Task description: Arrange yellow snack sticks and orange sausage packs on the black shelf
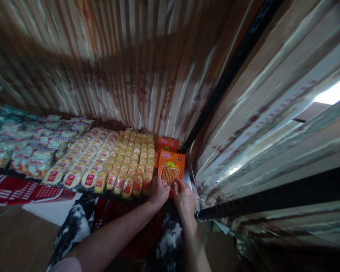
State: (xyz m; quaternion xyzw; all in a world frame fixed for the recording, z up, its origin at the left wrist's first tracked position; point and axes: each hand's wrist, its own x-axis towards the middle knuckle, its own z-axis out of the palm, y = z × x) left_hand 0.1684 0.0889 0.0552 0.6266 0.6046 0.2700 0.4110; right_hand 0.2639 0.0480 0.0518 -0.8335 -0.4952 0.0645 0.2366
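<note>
An orange snack packet [171,166] with a clear window showing brown sticks stands upright at the right end of the shelf. My left hand [159,192] pinches its lower left edge. At the lower right edge, the fingers of my right hand [183,194] are closed on the same packet. Just behind it stands another orange packet [167,142], partly hidden. Left of my hands, yellow wrapped cakes [127,185] sit in tight rows, the nearest ones close to my left hand.
Round white wrapped cakes [72,177] and white snack bags [41,160] fill the shelf farther left, with green bags [5,117] at its far end. A black post [218,98] rises at the right corner. Plastic sheeting [124,68] hangs behind. Red baskets [31,189] lie below.
</note>
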